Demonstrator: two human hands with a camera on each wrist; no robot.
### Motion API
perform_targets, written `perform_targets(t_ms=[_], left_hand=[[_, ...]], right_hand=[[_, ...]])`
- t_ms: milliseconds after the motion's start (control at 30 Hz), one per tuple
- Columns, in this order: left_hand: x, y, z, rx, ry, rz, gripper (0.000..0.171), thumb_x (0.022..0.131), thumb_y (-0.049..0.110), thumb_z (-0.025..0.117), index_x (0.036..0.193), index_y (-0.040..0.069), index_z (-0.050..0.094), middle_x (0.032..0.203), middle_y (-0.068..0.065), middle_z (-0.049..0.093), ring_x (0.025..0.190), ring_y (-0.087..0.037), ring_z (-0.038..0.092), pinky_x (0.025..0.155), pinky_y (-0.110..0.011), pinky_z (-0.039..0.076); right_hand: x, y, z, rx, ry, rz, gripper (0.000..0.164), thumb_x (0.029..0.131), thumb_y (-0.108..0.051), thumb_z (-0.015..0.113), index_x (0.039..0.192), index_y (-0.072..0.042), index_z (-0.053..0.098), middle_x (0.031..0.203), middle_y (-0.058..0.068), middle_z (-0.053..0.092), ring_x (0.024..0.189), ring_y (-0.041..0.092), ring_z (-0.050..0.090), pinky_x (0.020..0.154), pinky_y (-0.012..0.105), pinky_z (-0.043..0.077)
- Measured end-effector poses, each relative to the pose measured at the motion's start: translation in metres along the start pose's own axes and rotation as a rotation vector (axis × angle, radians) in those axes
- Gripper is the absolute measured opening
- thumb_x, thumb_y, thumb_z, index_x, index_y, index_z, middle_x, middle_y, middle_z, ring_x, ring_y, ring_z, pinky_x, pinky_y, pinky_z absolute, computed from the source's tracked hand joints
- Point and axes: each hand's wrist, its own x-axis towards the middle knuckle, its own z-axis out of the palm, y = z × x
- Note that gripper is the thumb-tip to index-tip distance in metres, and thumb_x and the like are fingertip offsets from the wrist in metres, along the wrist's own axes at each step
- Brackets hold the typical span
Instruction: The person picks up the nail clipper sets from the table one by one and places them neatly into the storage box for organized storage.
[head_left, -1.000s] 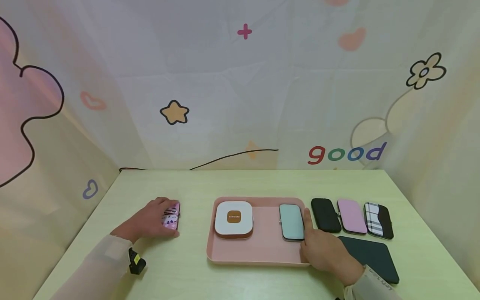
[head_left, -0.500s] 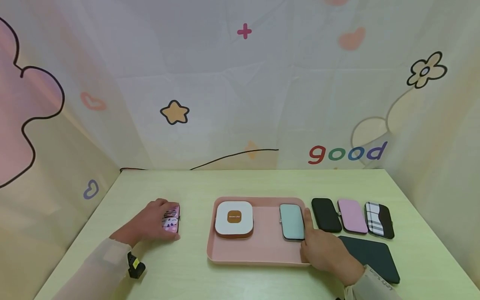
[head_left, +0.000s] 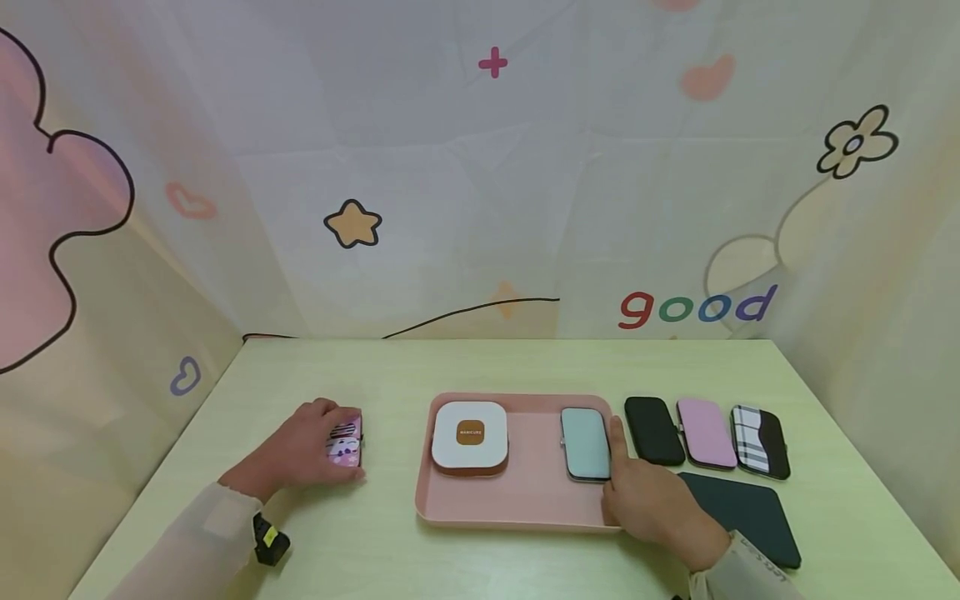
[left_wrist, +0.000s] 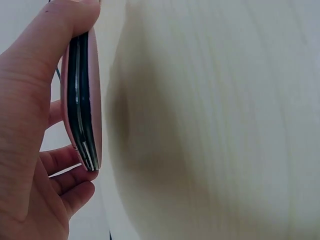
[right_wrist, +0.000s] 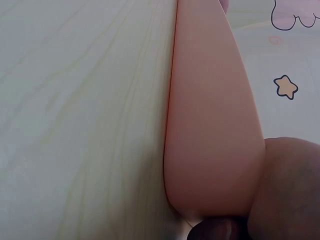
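At the left of the head view, my left hand (head_left: 303,446) holds a flat pink-purple patterned clasp case (head_left: 344,451) between thumb and fingers. The left wrist view shows the case (left_wrist: 96,100) edge-on, its two shells closed, close over the table. My right hand (head_left: 652,504) grips the right side of a pink tray (head_left: 528,504), index finger stretched along the rim. In the right wrist view the tray's outer wall (right_wrist: 215,110) runs up to that hand. Inside the tray lie a white square case (head_left: 442,454) marked MANICURE, at the left, and a mint-green clasp case (head_left: 586,446), at the right.
To the right of the tray, a black case (head_left: 652,429), a lilac case (head_left: 705,433) and a black-and-white checked case (head_left: 757,442) lie in a row. A dark green flat item (head_left: 746,512) sits nearer, partly behind my right hand. A printed curtain (head_left: 420,167) closes off the table's back.
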Motion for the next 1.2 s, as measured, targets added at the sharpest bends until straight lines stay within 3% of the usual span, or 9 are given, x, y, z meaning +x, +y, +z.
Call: perform_targets(t_ms=[400,1200], left_hand=[[-0.001,0.018,-0.004,0.024,-0.003,0.033,0.092,0.063,0.068,0.082,0.139,0.023,0.057,0.129,-0.011,0.055,0.109,-0.025,0.051,0.085,-0.044,0.05],[-0.005,0.065,-0.021,0.029,0.087,0.197,0.085,0.061,0.064,0.083,0.132,0.024,0.059,0.12,-0.001,0.056,0.103,-0.017,0.048,0.079,-0.033,0.046]], right_hand=[[0.002,0.002,0.001,0.001,0.002,-0.015,0.089,0.094,-0.021,0.045,0.159,-0.004,-0.013,0.059,0.001,0.051,0.046,0.015,0.044,0.043,0.031,0.028],[0.001,0.001,0.001,0.008,0.002,-0.008,0.088,0.095,-0.021,0.046,0.159,-0.004,-0.013,0.058,0.001,0.051,0.044,0.015,0.043,0.042,0.03,0.026]])
